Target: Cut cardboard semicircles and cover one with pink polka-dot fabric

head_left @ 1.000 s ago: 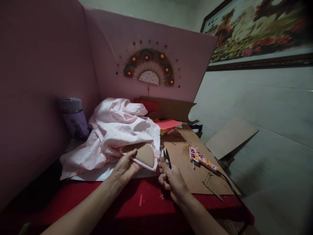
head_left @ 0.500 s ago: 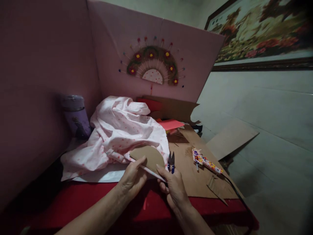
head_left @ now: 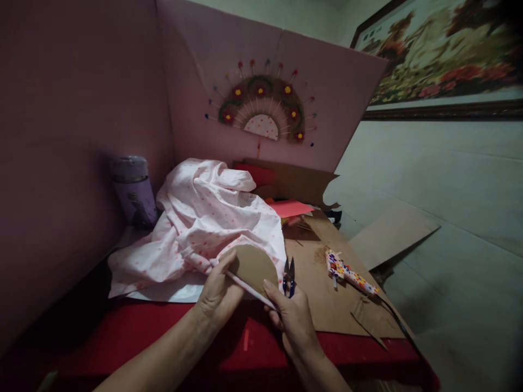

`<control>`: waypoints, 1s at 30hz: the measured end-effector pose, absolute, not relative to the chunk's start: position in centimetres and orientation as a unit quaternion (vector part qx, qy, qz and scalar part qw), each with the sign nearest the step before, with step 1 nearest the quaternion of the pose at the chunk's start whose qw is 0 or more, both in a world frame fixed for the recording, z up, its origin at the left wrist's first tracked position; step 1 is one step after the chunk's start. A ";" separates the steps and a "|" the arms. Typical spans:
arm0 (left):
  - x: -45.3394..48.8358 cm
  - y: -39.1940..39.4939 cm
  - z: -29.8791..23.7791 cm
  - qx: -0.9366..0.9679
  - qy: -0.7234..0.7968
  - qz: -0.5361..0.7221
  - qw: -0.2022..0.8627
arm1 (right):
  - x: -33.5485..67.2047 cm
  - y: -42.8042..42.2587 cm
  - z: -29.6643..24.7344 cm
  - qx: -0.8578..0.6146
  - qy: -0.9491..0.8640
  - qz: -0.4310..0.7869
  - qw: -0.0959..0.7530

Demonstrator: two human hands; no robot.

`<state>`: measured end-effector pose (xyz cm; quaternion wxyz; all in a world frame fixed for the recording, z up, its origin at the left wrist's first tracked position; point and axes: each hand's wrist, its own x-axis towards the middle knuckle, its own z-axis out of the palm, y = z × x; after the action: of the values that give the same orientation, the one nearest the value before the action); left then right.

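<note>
A half-round piece of brown cardboard (head_left: 254, 267) has pale pink dotted fabric folded along its straight near edge. My left hand (head_left: 220, 288) pinches that edge near its left end, thumb on top of the card. My right hand (head_left: 292, 316) grips the right end, thumb on the card and fingers curled underneath. Just beyond the right hand are blue-handled thread snips (head_left: 289, 276), blades pointing away; whether the hand touches them I cannot tell. Pink dotted cloth (head_left: 220, 212) lies bunched behind the card and meets its left side.
A flowery glue gun (head_left: 349, 274) with a cord lies on a cardboard sheet (head_left: 322, 305) at right, near a cardboard scrap (head_left: 365, 324). A purple bottle (head_left: 134, 193) stands at left. Behind, a decorated fan shape (head_left: 261, 109) is on a pink panel (head_left: 188, 98). Red cloth (head_left: 163, 337) covers the front.
My left thumb has slid left and up along the card, baring more of it. The right hand keeps its grip. The whole view has shifted slightly.
</note>
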<state>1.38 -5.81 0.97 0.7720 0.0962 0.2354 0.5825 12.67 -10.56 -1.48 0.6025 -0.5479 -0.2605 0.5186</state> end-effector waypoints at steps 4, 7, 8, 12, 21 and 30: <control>1.3 -6.0 1.2 0.089 0.224 0.549 0.800 | 12.7 -10.5 -2.1 -0.548 -0.283 0.511 0.599; 1.4 -6.2 1.2 0.110 0.258 0.520 0.807 | 12.7 -10.5 -2.5 -0.543 -0.303 0.505 0.599; 1.5 -6.2 1.1 0.123 0.271 0.521 0.800 | 12.7 -10.5 -2.7 -0.542 -0.308 0.501 0.600; 1.8 -6.3 0.9 0.161 0.301 0.541 0.769 | 12.7 -10.4 -3.0 -0.544 -0.321 0.489 0.601; 1.9 -6.3 0.7 0.184 0.302 0.545 0.761 | 12.6 -10.4 -2.9 -0.545 -0.337 0.482 0.597; 1.0 -5.8 1.7 0.149 0.286 0.584 0.744 | 14.1 -12.2 -1.6 -0.518 -0.261 0.568 0.584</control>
<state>1.01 -5.82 1.67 0.7443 0.1494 0.2864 0.5845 14.09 -12.24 -1.56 0.5841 -0.5176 -0.2606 0.5683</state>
